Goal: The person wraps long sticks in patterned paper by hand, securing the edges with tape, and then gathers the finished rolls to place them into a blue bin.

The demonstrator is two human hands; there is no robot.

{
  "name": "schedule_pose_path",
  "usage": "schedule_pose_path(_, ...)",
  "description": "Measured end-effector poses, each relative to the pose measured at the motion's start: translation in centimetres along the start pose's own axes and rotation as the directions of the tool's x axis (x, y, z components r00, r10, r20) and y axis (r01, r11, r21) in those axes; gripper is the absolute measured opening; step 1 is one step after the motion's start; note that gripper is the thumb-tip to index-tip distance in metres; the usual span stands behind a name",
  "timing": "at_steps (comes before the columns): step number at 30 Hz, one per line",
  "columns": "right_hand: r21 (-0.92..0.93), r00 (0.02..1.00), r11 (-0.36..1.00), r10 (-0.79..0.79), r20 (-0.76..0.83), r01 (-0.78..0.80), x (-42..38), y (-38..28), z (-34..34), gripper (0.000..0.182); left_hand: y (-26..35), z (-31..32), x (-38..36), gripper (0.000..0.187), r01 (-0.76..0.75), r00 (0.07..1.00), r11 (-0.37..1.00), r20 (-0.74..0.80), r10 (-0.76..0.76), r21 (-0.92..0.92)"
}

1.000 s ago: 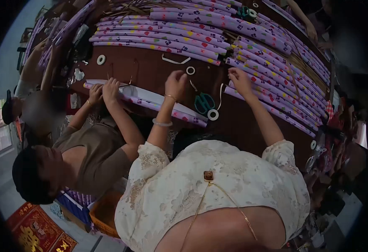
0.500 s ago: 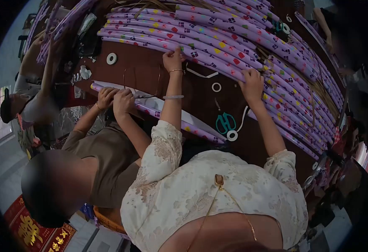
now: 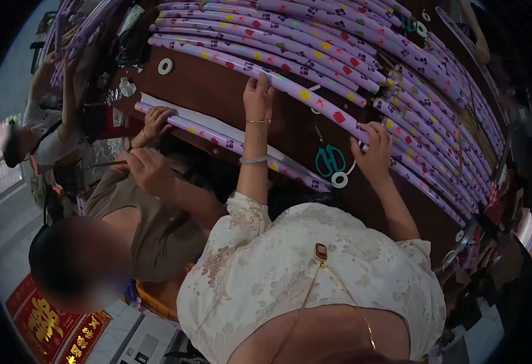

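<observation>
A long purple roll of patterned wrapping paper (image 3: 305,94) lies slantwise across the front of the pile, its near part lifted off its neighbours. My left hand (image 3: 258,100) is closed on it near the middle, fingertips at its edge. Farther right, my right hand (image 3: 375,151) grips the same roll with bent fingers. Below it, teal-handled scissors (image 3: 329,161) rest on the brown table (image 3: 202,76), beside a white tape roll (image 3: 339,179). Another tape roll is mostly hidden behind the held roll.
Many similar paper rolls (image 3: 266,39) cover the back and right. At left, a co-worker's hand (image 3: 155,123) holds another roll (image 3: 199,132) over a white sheet; their other hand (image 3: 148,170) has a thin stick. A tape roll (image 3: 165,66) lies at back left.
My hands have drawn the held roll toward me, away from the pile, opening a gap behind it. The co-worker's nearer hand has left their roll and now holds a thin stick.
</observation>
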State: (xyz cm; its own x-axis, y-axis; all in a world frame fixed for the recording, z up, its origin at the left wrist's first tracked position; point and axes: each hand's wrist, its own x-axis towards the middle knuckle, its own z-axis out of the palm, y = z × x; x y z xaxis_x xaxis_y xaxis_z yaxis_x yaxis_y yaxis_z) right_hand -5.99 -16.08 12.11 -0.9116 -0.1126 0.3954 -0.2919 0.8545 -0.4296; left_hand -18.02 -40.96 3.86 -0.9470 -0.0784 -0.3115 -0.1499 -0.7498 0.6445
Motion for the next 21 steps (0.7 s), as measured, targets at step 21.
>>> schedule_pose_path(21,0.21,0.919,0.967,0.054,0.391,-0.146,-6.4,1.4,-2.7,0.024,-5.1,-1.6,-6.9,0.026,0.163,0.984,0.969,-0.047,-0.174,-0.185)
